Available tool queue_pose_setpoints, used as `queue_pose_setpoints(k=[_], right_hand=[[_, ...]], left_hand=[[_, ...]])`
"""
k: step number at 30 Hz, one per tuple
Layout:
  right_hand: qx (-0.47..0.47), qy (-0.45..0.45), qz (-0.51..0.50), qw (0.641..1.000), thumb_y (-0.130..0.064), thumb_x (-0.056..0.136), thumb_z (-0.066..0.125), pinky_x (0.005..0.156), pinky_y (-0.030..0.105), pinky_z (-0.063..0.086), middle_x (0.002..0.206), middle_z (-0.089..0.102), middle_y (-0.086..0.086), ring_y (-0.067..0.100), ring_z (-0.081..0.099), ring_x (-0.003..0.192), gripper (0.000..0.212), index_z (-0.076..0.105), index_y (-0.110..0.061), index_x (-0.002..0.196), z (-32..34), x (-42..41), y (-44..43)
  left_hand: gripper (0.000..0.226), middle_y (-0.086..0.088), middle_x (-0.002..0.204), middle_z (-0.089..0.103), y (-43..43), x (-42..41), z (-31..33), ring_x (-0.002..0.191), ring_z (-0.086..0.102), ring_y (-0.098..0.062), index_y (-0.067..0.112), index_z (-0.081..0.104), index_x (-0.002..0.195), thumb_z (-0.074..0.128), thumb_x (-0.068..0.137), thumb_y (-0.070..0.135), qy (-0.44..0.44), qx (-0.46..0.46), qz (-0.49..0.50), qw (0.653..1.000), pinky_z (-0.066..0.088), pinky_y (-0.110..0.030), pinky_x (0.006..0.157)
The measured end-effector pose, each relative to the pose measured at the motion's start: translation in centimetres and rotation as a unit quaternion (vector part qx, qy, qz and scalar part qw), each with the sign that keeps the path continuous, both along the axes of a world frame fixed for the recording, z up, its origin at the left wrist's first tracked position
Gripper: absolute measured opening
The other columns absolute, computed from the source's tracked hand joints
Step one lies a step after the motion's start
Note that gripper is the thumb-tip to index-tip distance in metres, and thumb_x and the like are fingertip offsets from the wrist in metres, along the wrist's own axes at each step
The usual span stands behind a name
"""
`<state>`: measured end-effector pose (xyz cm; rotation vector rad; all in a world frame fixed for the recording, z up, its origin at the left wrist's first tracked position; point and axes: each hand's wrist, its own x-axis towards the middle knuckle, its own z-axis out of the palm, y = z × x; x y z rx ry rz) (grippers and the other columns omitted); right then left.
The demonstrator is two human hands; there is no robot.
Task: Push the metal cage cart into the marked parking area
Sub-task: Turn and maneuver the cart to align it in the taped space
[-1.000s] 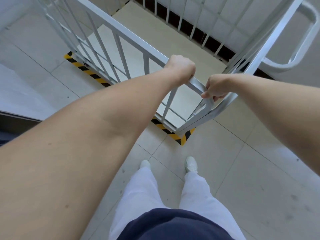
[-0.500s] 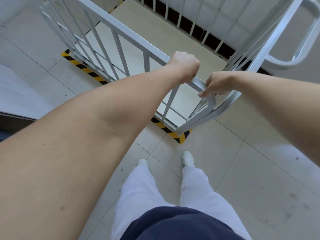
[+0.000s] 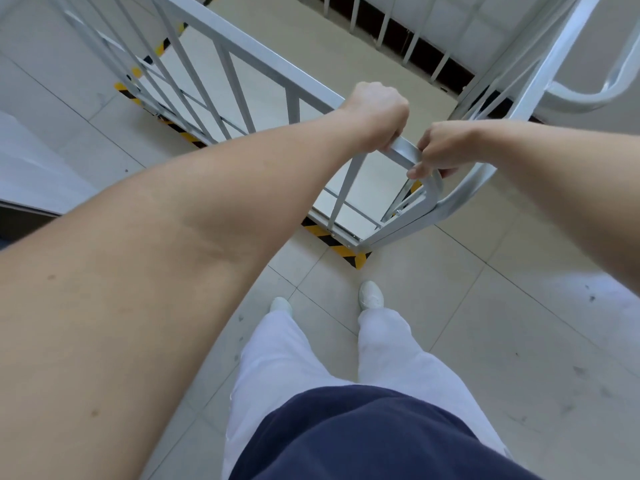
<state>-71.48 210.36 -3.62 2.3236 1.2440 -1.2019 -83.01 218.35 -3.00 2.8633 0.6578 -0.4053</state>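
Note:
The metal cage cart point(image 3: 242, 46) is a pale grey frame of rails and bars seen from above, with a beige floor panel inside. My left hand point(image 3: 375, 112) grips its top rail just left of the near corner. My right hand point(image 3: 440, 148) grips the same rail at the rounded corner, fingers curled over it. Yellow-and-black striped tape point(image 3: 337, 245) marks the parking area on the floor; the cart's near lower edge stands over that tape.
Pale floor tiles point(image 3: 485, 323) spread around my feet point(image 3: 370, 294), which stand just behind the tape corner. A curved grey handle point(image 3: 588, 95) juts from the cart's right side. A grey slab point(image 3: 31, 168) lies at the left.
The cart and both hands have shifted slightly forward and up in view; the tape corner sits farther from my feet. Both grips are unchanged.

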Motion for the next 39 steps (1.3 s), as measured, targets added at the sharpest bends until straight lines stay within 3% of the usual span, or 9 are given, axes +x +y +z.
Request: queue_pose_setpoints(k=[3,7,12,19,25,29,39], right_hand=[[-0.009,-0.009,-0.001,1.000,-0.028,0.086,0.069,0.076,0.029,0.053,0.090,0.069,0.008,0.023,0.067,0.079,0.027,0.069,-0.006,0.101,0.4,0.3,-0.4],[0.006,-0.025,-0.008,1.000,-0.032,0.086,0.067,0.074,0.028,0.048,0.091,0.069,0.007,0.023,0.066,0.081,0.028,0.069,-0.009,0.102,0.5,0.0,-0.8],[0.024,-0.043,-0.012,0.999,-0.036,0.087,0.065,0.077,0.031,0.048,0.094,0.069,0.006,0.024,0.066,0.087,0.032,0.069,-0.010,0.105,0.3,-0.8,-1.1],[0.036,-0.083,-0.013,0.996,-0.032,0.089,0.062,0.079,0.034,0.042,0.101,0.065,0.011,0.030,0.059,0.096,0.031,0.067,-0.008,0.110,0.0,-1.7,-1.5],[0.061,-0.090,-0.014,0.994,-0.031,0.090,0.060,0.078,0.032,0.041,0.097,0.061,0.012,0.029,0.055,0.092,0.030,0.067,-0.006,0.105,-0.2,-2.0,-2.0],[0.075,-0.071,-0.008,0.995,-0.032,0.090,0.060,0.074,0.030,0.037,0.094,0.059,0.010,0.027,0.053,0.087,0.027,0.067,-0.008,0.100,-0.6,-1.4,-3.2],[0.050,-0.042,0.033,0.997,-0.037,0.087,0.064,0.074,0.029,0.039,0.085,0.059,0.009,0.028,0.055,0.086,0.033,0.068,-0.006,0.098,-0.9,1.5,-6.9]], left_hand=[[0.027,-0.006,0.103,0.070,-0.4,0.5,-0.1,0.095,0.063,-0.032,0.021,0.073,0.090,0.059,0.074,0.003,-0.008,0.002,-0.012,1.000,0.037,-0.028,0.070],[0.023,-0.006,0.101,0.067,0.3,0.0,-0.5,0.083,0.052,-0.030,0.020,0.073,0.096,0.061,0.079,0.011,-0.020,-0.007,-0.005,1.000,0.035,-0.029,0.068],[0.031,-0.008,0.109,0.066,2.2,-1.3,-1.8,0.104,0.059,-0.034,0.019,0.068,0.112,0.065,0.085,0.034,-0.038,-0.038,0.012,0.998,0.043,-0.034,0.076],[0.014,-0.003,0.085,0.054,3.2,-2.4,-2.2,0.095,0.060,-0.035,0.017,0.071,0.096,0.060,0.089,0.023,-0.058,-0.038,0.022,0.997,0.036,-0.032,0.067],[0.014,-0.005,0.083,0.054,2.0,-2.4,-1.6,0.081,0.052,-0.032,0.014,0.072,0.093,0.059,0.087,0.011,-0.068,-0.046,0.058,0.995,0.038,-0.033,0.068],[0.027,-0.003,0.079,0.055,0.8,-2.4,-1.5,0.076,0.050,-0.029,0.021,0.067,0.078,0.053,0.082,-0.002,-0.062,-0.047,0.081,0.994,0.038,-0.032,0.066],[0.025,-0.004,0.077,0.057,-3.1,-0.5,-2.0,0.075,0.051,-0.031,0.020,0.058,0.068,0.054,0.077,-0.002,-0.063,-0.051,0.072,0.994,0.034,-0.031,0.061]])
